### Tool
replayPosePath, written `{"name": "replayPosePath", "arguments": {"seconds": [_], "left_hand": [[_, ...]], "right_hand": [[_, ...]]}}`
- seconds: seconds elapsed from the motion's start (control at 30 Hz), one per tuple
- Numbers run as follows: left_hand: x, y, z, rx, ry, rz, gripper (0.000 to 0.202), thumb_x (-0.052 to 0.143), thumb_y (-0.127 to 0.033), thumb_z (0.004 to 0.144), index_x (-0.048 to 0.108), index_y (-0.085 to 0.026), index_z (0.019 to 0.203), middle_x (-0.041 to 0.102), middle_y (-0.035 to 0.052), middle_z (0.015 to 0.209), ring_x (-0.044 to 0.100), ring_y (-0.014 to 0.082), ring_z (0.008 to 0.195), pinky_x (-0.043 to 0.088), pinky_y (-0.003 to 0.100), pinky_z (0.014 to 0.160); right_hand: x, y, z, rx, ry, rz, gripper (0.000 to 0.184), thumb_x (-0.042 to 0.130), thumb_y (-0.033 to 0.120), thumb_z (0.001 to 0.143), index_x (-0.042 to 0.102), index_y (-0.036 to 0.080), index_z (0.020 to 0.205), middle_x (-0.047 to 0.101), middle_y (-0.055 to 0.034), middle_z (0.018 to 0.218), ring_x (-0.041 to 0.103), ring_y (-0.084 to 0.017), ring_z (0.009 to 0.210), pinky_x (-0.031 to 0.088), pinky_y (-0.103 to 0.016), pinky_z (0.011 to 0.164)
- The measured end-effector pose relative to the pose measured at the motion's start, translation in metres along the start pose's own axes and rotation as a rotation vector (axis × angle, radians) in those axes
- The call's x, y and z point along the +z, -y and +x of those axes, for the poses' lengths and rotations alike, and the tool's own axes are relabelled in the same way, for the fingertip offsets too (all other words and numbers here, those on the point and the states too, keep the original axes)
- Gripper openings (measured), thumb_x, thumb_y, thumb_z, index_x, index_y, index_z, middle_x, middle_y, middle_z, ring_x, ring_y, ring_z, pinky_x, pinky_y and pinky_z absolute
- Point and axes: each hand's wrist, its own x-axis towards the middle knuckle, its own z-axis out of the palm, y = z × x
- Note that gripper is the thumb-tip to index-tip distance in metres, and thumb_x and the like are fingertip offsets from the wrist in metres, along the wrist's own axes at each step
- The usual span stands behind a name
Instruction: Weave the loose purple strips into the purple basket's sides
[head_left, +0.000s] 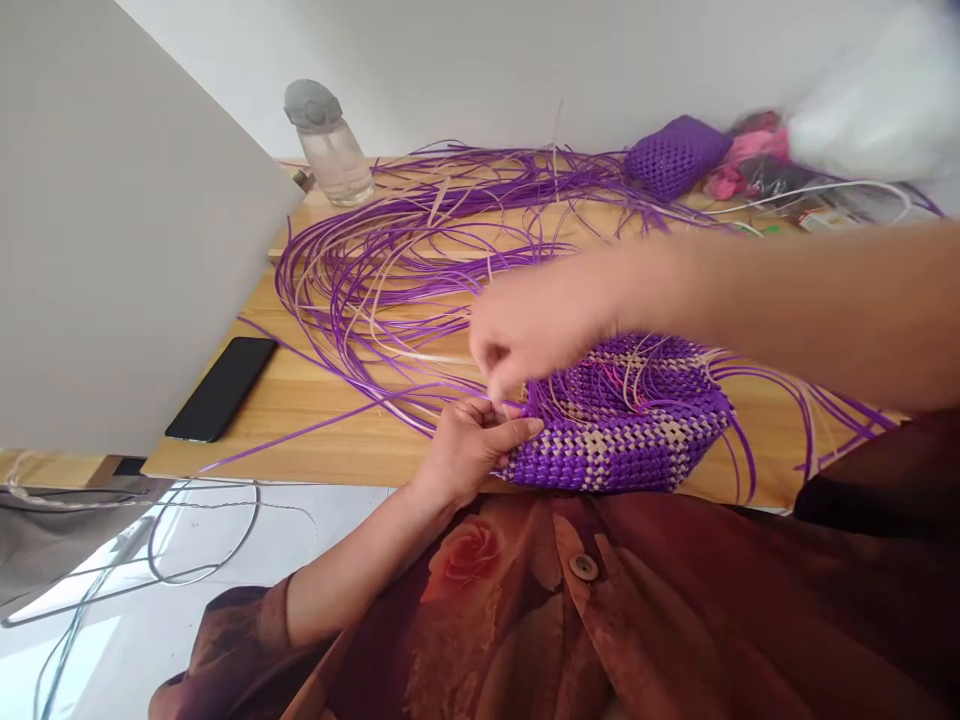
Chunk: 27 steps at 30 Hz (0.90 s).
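Observation:
A half-woven basket (pixel 637 450) of purple and beige plastic strips lies at the table's front edge, against my shirt. With thumb on top and fingers behind, my left hand (pixel 469 440) grips the basket's left edge. Just above that edge is my right hand (pixel 532 320), its fingers pinched together and somewhat blurred. A purple strip passes close to the right fingertips, but whether they hold it is hard to make out. Long loose purple and beige strips (pixel 352 270) fan out from the work, curving left and back across the table.
A clear water bottle (pixel 334 150) with a grey lid stands at the back left. A black phone (pixel 221 388) lies near the left edge of the wooden table (pixel 300 440). At the back right sit a purple woven piece (pixel 675 158) and pink plastic bags (pixel 750 155). Cables (pixel 202 570) hang below left.

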Motion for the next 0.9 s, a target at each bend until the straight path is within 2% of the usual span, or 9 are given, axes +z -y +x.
{"name": "replayPosePath", "arguments": {"seconds": [0.03, 0.1, 0.17, 0.27, 0.43, 0.57, 0.7, 0.9], "left_hand": [[0.0, 0.0, 0.0, -0.001, 0.021, -0.005, 0.033, 0.089, -0.034, 0.061, 0.063, -0.013, 0.063, 0.054, -0.0053, 0.051, 0.04, 0.0031, 0.04, 0.031, 0.017, 0.038], [0.002, -0.001, 0.001, 0.016, 0.037, -0.014, 0.03, 0.088, -0.031, 0.062, 0.065, -0.013, 0.065, 0.057, -0.0042, 0.055, 0.042, 0.0035, 0.042, 0.034, 0.018, 0.04], [0.005, -0.002, 0.001, 0.04, 0.005, -0.026, 0.028, 0.089, -0.027, 0.06, 0.068, -0.013, 0.072, 0.062, -0.0026, 0.062, 0.048, 0.0057, 0.048, 0.039, 0.018, 0.042], [0.009, -0.004, -0.001, 0.034, -0.051, -0.068, 0.035, 0.09, -0.019, 0.054, 0.069, -0.014, 0.082, 0.068, -0.0011, 0.072, 0.057, 0.009, 0.057, 0.044, 0.018, 0.045], [0.006, -0.003, -0.007, -0.027, -0.08, -0.115, 0.038, 0.092, -0.016, 0.051, 0.069, -0.015, 0.081, 0.069, -0.002, 0.073, 0.06, 0.0086, 0.059, 0.051, 0.018, 0.052], [0.004, -0.003, -0.008, -0.05, -0.106, -0.131, 0.036, 0.092, -0.026, 0.054, 0.072, -0.014, 0.081, 0.07, -0.0004, 0.077, 0.061, 0.0088, 0.063, 0.056, 0.02, 0.057], [0.007, -0.006, -0.008, -0.031, -0.105, -0.155, 0.032, 0.091, -0.027, 0.058, 0.073, -0.013, 0.08, 0.066, -0.0013, 0.074, 0.057, 0.0062, 0.058, 0.054, 0.017, 0.052], [0.009, -0.01, -0.008, -0.062, -0.108, -0.197, 0.026, 0.088, -0.022, 0.06, 0.072, -0.014, 0.078, 0.063, -0.0028, 0.069, 0.054, 0.0052, 0.057, 0.053, 0.015, 0.051]], "right_hand": [[0.002, -0.002, -0.001, -0.018, 0.057, -0.032, 0.009, 0.079, 0.017, 0.069, 0.072, 0.013, 0.07, 0.061, 0.0011, 0.059, 0.056, -0.013, 0.059, 0.042, -0.029, 0.061], [0.008, -0.001, -0.005, -0.071, 0.128, -0.088, 0.006, 0.072, 0.011, 0.072, 0.073, 0.015, 0.068, 0.059, 0.0022, 0.055, 0.049, -0.01, 0.053, 0.033, -0.029, 0.057], [0.016, 0.003, -0.009, -0.131, 0.117, -0.157, 0.011, 0.066, 0.011, 0.075, 0.072, 0.017, 0.068, 0.06, 0.0022, 0.057, 0.041, -0.008, 0.051, 0.027, -0.029, 0.056], [0.027, 0.009, -0.009, -0.18, 0.062, -0.257, 0.014, 0.064, 0.013, 0.078, 0.07, 0.016, 0.065, 0.059, 0.0015, 0.058, 0.03, -0.008, 0.051, 0.021, -0.03, 0.056], [0.039, -0.004, 0.0, -0.239, 0.017, -0.106, 0.009, 0.064, 0.014, 0.077, 0.071, 0.018, 0.073, 0.062, 0.0021, 0.063, 0.041, -0.009, 0.056, 0.023, -0.028, 0.057], [0.043, -0.021, 0.003, -0.269, -0.015, 0.055, 0.009, 0.064, 0.016, 0.077, 0.068, 0.017, 0.07, 0.061, 0.0027, 0.062, 0.046, -0.009, 0.059, 0.027, -0.026, 0.059], [0.049, -0.03, 0.002, -0.277, -0.053, 0.163, 0.011, 0.064, 0.018, 0.078, 0.066, 0.016, 0.069, 0.055, 0.005, 0.057, 0.043, -0.007, 0.056, 0.027, -0.026, 0.058], [0.063, -0.038, -0.006, -0.266, -0.236, 0.261, 0.016, 0.062, 0.023, 0.083, 0.066, 0.015, 0.069, 0.05, 0.0064, 0.054, 0.041, -0.006, 0.055, 0.024, -0.026, 0.058]]}}
